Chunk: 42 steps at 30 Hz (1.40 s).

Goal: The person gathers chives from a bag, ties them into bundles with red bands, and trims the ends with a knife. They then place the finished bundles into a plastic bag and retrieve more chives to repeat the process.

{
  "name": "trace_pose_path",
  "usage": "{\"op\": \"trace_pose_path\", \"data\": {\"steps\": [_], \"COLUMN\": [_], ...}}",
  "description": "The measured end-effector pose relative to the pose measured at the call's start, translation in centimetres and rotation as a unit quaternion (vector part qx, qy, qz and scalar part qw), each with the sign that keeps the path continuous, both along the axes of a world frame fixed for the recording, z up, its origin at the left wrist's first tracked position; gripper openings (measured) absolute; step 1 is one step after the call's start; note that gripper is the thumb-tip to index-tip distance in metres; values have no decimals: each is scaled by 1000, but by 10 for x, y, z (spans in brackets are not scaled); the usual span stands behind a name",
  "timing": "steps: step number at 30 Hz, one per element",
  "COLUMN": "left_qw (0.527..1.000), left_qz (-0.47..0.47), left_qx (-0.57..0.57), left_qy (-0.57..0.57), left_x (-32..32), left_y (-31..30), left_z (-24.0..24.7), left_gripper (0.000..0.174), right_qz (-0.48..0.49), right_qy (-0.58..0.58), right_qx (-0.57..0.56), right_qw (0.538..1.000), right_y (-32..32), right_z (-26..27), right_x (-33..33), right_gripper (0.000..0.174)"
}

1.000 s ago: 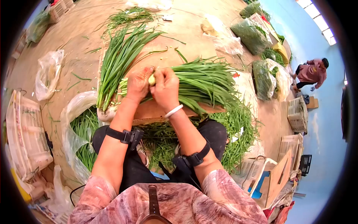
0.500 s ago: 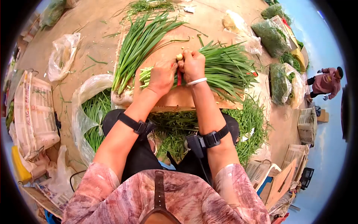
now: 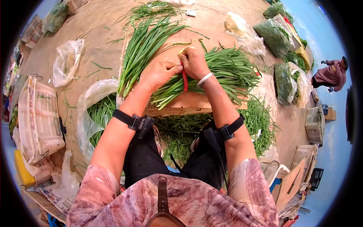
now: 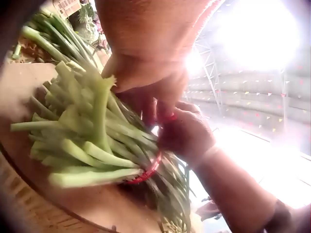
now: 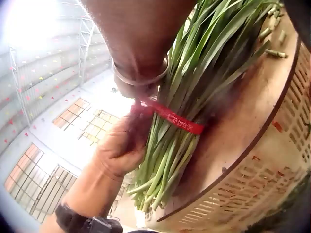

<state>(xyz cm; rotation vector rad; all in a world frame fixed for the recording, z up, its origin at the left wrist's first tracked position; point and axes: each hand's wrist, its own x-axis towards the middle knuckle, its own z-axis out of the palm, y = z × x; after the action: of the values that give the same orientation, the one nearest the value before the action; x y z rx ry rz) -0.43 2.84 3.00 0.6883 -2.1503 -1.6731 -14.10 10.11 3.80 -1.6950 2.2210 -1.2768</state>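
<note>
A bunch of long green garlic leaves (image 3: 223,72) lies across the board (image 3: 189,101), cut pale ends towards the left. Printed red tape (image 5: 177,119) goes round it near those ends. Above the bunch, my left hand (image 3: 160,73) pinches at the tape's upper end with thumb and fingers. Right beside it, my right hand (image 3: 195,63) grips the tape with curled fingers; a small pale yellow piece (image 3: 184,49) shows at its fingertips. In the left wrist view the stalk ends (image 4: 92,126) fan out below the hands. A second, untied-looking heap of leaves (image 3: 145,51) lies on the board's left.
The board sits on a slatted plastic crate (image 5: 243,189). Cut greens (image 3: 259,126) lie on the floor around my legs. An open plastic bag of greens (image 3: 85,104) stands at left, near a pale crate (image 3: 39,113). Stuffed bags (image 3: 281,81) line the right; a person (image 3: 332,75) stands beyond.
My hands have moved slightly apart, the left one down and left. The red tape now shows down the front of the bunch, and more of the cut stalk ends is uncovered.
</note>
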Motion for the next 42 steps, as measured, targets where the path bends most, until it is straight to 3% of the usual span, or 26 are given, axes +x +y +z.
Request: {"op": "trace_pose_path", "data": {"steps": [6,9,11,12,13,14,16,17,18,19,20,21,27,29,31,33,37,39,40,42], "left_qw": [988,988,986,987,988,988,988,987,976,984,982,989,985,987,981,976,966,939,928,942], "left_qz": [80,135,144,140,138,146,151,156,156,154,149,149,153,160,179,181,155,131,116,101], "left_qx": [-95,-69,-71,-69,-68,-43,-31,-21,-121,-82,-91,-7,55,6,-25,-114,-202,-318,-345,-304], "left_qy": [-91,-26,-34,-30,-24,22,12,0,-87,-37,-79,-6,52,-20,-67,25,51,22,85,96], "left_x": [-7,-18,-18,-19,-21,-24,-21,-21,-11,-17,-14,-18,-20,-19,-21,-25,-25,-28,-34,-37], "left_y": [13,10,10,5,2,2,3,5,20,5,8,0,-13,-14,-15,-15,-11,-19,-24,-28], "left_z": [16,-15,-12,-20,-26,-33,-26,-20,22,-13,0,-17,-31,-28,-30,-34,-11,-7,4,-1], "left_gripper": [16,15,18,17,19,25,25,24,25,25,25,24,24,23,24,24,20,17,19,16], "right_qz": [22,51,47,35,36,49,57,37,28,15,18,16,25,21,21,36,40,34,6,2], "right_qy": [-31,-32,-132,-53,-52,33,165,183,184,198,199,207,183,88,74,56,36,20,11,1], "right_qx": [31,26,-80,-90,-90,-40,22,41,-18,-58,-101,-121,-176,-187,-182,-186,-200,-219,-225,-227], "right_qw": [999,998,987,994,994,997,984,982,982,978,975,971,967,978,980,980,978,975,974,974], "right_y": [-7,-1,15,27,35,45,54,54,50,41,37,35,30,28,28,27,24,21,15,12], "right_z": [-5,3,22,26,27,27,25,22,13,-4,-11,-16,-15,-18,-17,-17,-16,-13,-9,-9], "right_x": [0,-2,1,-1,2,6,16,26,31,30,29,28,31,31,32,30,25,24,20,20], "right_gripper": [17,16,15,16,16,18,23,24,20,12,5,4,13,14,14,14,14,14,11,12]}}
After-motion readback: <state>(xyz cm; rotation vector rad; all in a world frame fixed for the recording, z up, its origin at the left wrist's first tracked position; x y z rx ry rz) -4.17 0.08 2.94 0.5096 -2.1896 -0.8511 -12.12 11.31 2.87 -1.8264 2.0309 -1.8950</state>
